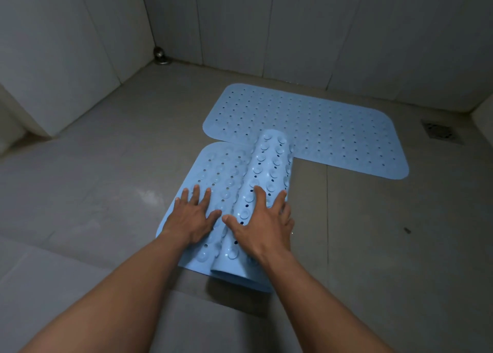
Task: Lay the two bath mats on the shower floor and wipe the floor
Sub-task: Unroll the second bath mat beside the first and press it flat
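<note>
- We count two light blue bath mats, both on the shower floor (106, 181).
- The far mat (320, 123) lies flat and fully spread out, close to the back wall (240, 19), with rows of small holes showing across its top.
- The near mat (226, 165) is only partly laid out. Its left part lies flat on the floor, and its right part is curled over into one long roll, with the suction cups facing up.
- The far end of that roll lies over the near edge of the far mat, so the two mats touch there.
- We see two bare hands, both on the near mat.
- The left hand (193, 216) presses palm-down on the flat part, its fingers (196, 192) straight and spread apart.
- The right hand (264, 224) lies over the top of the roll, just beside the left one. Its fingers (260, 195) are spread apart and draped over the curve, and they pinch nothing.
- The two thumbs nearly meet in the crease between the flat part and the roll.
- One square floor drain (440, 132) sits to the right of the far mat, apart from it.
- One round metal fitting (160, 56) stands in the far left corner.
- One small dark speck (406, 230) lies on the floor to the right of the near mat.
</note>
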`<state>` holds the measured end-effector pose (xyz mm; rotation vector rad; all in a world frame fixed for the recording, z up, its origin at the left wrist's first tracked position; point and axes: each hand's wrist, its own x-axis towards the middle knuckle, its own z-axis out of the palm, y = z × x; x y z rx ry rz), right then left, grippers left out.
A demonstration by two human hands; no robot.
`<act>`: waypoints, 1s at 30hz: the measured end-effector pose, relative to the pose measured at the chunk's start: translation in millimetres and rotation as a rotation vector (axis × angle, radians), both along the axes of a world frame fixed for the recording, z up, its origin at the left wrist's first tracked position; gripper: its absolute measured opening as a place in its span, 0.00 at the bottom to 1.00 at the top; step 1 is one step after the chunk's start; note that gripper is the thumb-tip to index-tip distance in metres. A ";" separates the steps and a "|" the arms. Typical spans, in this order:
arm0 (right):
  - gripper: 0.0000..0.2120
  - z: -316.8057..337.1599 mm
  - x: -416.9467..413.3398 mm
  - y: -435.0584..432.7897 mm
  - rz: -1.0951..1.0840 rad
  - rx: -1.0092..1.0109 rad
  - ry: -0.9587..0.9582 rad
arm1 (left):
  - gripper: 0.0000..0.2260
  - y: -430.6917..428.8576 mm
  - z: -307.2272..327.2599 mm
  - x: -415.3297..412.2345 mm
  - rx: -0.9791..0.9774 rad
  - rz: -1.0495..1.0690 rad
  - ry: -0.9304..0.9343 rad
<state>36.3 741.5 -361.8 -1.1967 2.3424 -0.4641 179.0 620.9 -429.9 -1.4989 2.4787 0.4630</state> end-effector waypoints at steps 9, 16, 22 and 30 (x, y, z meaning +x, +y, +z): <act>0.38 9.8 -0.9 4.2 -0.042 -0.026 0.005 | 0.31 -2.3 12.9 -13.5 -0.038 0.000 -0.055; 0.32 14.8 -19.3 18.9 -0.074 -0.027 0.004 | 0.32 23.7 2.9 -28.2 0.030 0.002 0.028; 0.43 2.2 -34.8 29.9 -0.104 -0.061 -0.059 | 0.35 15.6 5.0 -24.5 0.049 0.026 0.005; 0.48 -2.8 -30.0 25.8 -0.114 -0.121 -0.165 | 0.34 -1.2 9.9 -4.5 0.088 0.073 -0.008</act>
